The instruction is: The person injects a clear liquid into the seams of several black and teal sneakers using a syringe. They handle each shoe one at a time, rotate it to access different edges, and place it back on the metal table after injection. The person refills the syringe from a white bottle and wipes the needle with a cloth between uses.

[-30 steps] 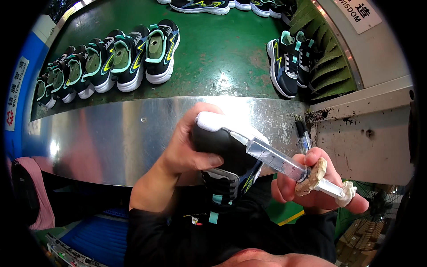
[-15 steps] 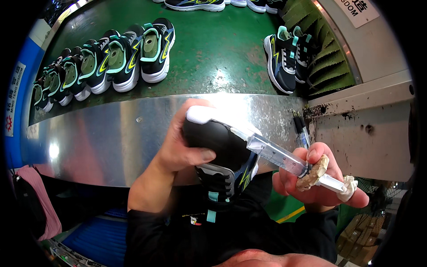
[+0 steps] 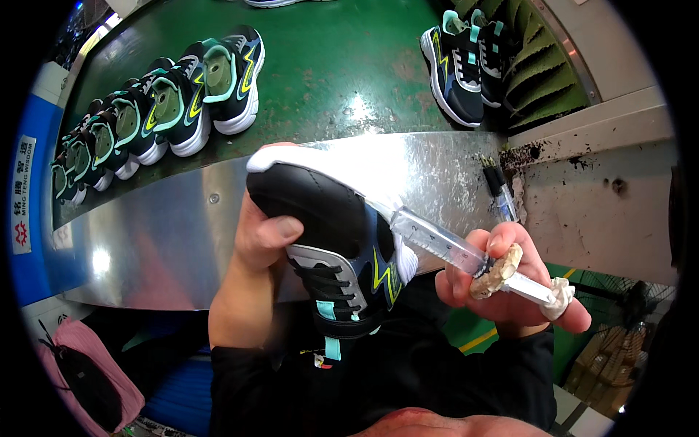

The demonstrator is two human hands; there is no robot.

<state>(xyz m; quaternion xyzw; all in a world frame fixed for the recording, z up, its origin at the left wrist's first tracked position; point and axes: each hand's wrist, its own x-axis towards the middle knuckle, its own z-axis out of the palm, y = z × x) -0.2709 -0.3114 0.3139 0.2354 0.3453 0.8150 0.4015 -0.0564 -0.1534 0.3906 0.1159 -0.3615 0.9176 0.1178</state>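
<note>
My left hand (image 3: pixel 262 237) grips a black sneaker (image 3: pixel 313 211) by its toe end, thumb on the upper. The shoe has a white sole, yellow zigzag trim, black laces and turquoise tabs; its heel end points down toward my chest. In my right hand (image 3: pixel 502 284) is a clear plastic syringe (image 3: pixel 440 242) with a clotted, pale crust around its flange and a white wrapping on the plunger end. The syringe's nozzle meets the line between upper and white sole on the shoe's right side. Glare washes out the sole edge there.
A row of similar sneakers (image 3: pixel 171 109) stands at left on the green surface (image 3: pixel 320 80), with a pair (image 3: pixel 459 69) at right beside green flaps (image 3: pixel 546 65). A steel ledge (image 3: pixel 160 240) runs along the front. Dark-capped pens (image 3: pixel 499 186) lie at its right end, near a stained panel (image 3: pixel 604 189).
The shoe and my left hand have shifted left and tilted, showing more of the shoe's side. The syringe has moved slightly left with my right hand. The whole view has shifted too.
</note>
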